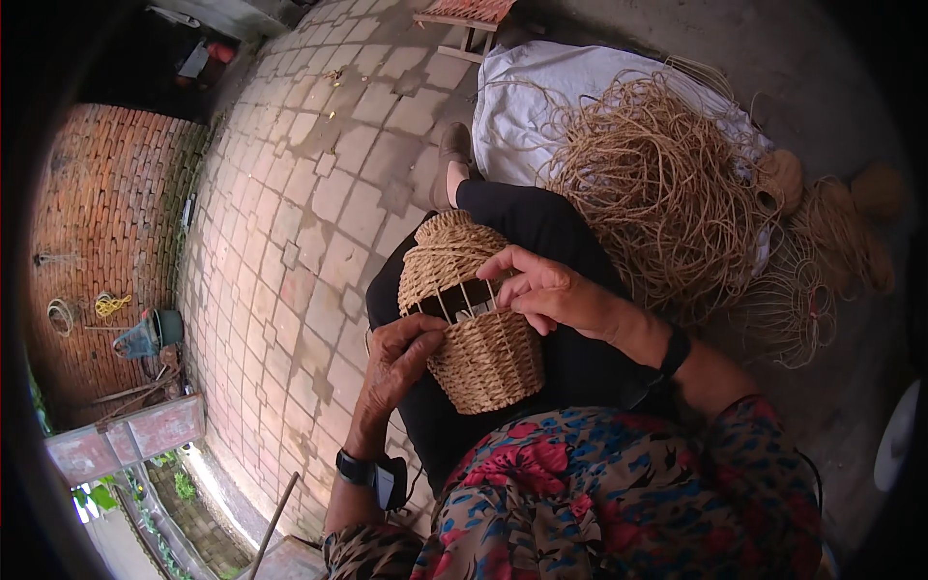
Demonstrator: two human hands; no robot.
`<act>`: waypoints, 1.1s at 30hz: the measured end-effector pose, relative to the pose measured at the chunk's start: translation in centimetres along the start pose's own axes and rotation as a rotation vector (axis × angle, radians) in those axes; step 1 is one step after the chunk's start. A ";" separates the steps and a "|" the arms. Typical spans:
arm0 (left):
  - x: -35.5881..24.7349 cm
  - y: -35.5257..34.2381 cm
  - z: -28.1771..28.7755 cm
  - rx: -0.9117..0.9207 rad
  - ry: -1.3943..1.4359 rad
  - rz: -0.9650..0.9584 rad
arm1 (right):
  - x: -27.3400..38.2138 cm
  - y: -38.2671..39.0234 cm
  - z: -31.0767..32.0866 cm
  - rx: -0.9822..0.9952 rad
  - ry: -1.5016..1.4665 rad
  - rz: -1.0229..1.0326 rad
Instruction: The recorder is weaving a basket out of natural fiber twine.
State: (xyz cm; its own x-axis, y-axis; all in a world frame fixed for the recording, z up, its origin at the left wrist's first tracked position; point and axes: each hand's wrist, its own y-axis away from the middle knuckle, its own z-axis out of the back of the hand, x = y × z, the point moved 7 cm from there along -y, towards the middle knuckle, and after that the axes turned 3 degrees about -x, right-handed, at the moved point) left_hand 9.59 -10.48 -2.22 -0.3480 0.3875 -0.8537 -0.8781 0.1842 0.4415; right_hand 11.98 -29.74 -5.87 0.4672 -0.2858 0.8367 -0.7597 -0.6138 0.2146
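A tan woven basket (488, 360) made of twisted straw cord lies tilted on my lap, its narrow neck pointing away from me. Around its middle runs an unwoven gap where thin upright stakes and the dark inside show. My left hand (401, 356) pinches the left edge of the lower woven part beside the gap. On the other side, the bent fingers of my right hand (551, 295) grip at the stakes and the weave by the gap. Whether a loose cord end is between those fingertips I cannot tell.
A big tangled heap of straw cord (667, 179) lies on a white sheet (517, 106) to the right. Further right are cord bundles (851, 232) and a wire-like frame (788, 300). A low stool (464, 19) stands ahead. Paving and a brick wall (116, 222) fill the left.
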 end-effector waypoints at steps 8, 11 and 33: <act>-0.7 -0.2 -0.1 0.001 -0.128 -0.115 | 1.0 0.4 0.6 -0.177 0.329 0.269; -2.4 0.2 -0.2 -0.004 -0.216 -0.224 | 4.3 0.9 -1.3 -0.306 0.747 0.610; 0.4 1.9 4.7 -0.356 -0.377 -0.317 | 5.0 -1.1 -8.4 -0.076 1.170 0.815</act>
State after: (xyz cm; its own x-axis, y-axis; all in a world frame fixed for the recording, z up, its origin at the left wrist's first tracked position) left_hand 9.34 -5.73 -0.41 0.0318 0.6684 -0.7431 -0.9985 0.0551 0.0068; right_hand 11.33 -24.35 2.27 -0.7114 0.2508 0.6565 -0.6698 -0.5248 -0.5254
